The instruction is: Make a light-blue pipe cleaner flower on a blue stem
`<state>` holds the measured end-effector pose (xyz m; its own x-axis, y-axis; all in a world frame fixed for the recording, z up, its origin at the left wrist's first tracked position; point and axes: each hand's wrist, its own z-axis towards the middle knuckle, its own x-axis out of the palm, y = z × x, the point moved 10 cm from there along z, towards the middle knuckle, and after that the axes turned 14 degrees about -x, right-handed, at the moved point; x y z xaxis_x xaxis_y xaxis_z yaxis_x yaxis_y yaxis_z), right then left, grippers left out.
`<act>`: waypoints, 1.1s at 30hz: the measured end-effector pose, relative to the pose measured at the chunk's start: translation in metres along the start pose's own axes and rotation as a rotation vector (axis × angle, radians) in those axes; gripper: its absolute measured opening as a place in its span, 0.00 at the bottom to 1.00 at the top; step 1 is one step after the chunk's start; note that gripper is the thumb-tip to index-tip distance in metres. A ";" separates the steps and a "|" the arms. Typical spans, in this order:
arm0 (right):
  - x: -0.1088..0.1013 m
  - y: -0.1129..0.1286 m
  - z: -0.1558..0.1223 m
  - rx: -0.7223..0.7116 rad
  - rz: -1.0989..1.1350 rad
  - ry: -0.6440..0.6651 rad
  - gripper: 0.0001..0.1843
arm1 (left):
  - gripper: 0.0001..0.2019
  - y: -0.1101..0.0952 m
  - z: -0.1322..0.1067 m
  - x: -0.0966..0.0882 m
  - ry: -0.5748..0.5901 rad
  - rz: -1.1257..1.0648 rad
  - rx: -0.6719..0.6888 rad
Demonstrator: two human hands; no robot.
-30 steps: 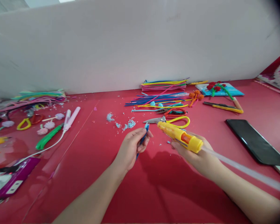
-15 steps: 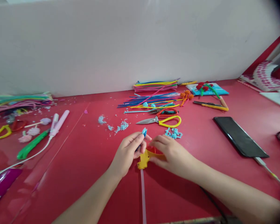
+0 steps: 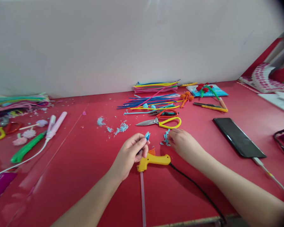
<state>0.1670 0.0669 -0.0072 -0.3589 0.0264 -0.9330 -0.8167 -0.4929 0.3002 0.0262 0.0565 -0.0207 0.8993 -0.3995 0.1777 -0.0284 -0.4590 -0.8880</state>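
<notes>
Between the thumb and fingers of my left hand (image 3: 132,151) is a small blue pipe-cleaner flower (image 3: 147,136), light blue at the tip and darker below. My right hand (image 3: 186,143) is over a little pile of light-blue pipe-cleaner pieces (image 3: 165,138), its fingers curled down and touching them. Its fingertips are partly hidden, so what they pinch is unclear. Just below the left hand, a yellow hot glue gun (image 3: 156,160) lies on its side with a clear glue stick (image 3: 143,195) running toward me. Yellow-handled scissors (image 3: 159,122) lie beyond both hands.
Bundles of pipe cleaners (image 3: 156,87) lie along the wall, with red-handled pliers (image 3: 167,113) in front. Light-blue fluff (image 3: 121,128) is scattered at the middle. A phone (image 3: 239,137) lies at right. The glue gun's black cord (image 3: 198,186) runs under my right forearm.
My right hand has left the glue gun and moved up and right onto the light-blue pieces. The left hand still holds the blue flower. The view has shifted slightly.
</notes>
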 end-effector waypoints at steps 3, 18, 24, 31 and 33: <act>-0.005 -0.002 0.000 0.022 0.068 -0.051 0.07 | 0.10 0.000 0.000 0.001 0.004 -0.010 -0.005; -0.001 0.015 0.001 0.094 0.830 -0.203 0.02 | 0.10 0.005 -0.002 0.017 0.104 -0.069 -0.066; -0.012 0.008 -0.001 0.121 0.842 -0.318 0.11 | 0.09 0.004 -0.002 0.017 0.107 -0.136 -0.063; -0.014 0.014 -0.006 0.193 1.030 -0.318 0.07 | 0.12 0.009 -0.001 0.015 0.074 -0.081 -0.097; -0.018 0.016 -0.007 0.185 1.029 -0.333 0.06 | 0.12 0.011 -0.001 0.013 0.042 -0.049 -0.110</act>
<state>0.1633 0.0520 0.0126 -0.9890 -0.0755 -0.1271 -0.1018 -0.2758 0.9558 0.0369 0.0455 -0.0278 0.8818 -0.4061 0.2398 -0.0342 -0.5621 -0.8264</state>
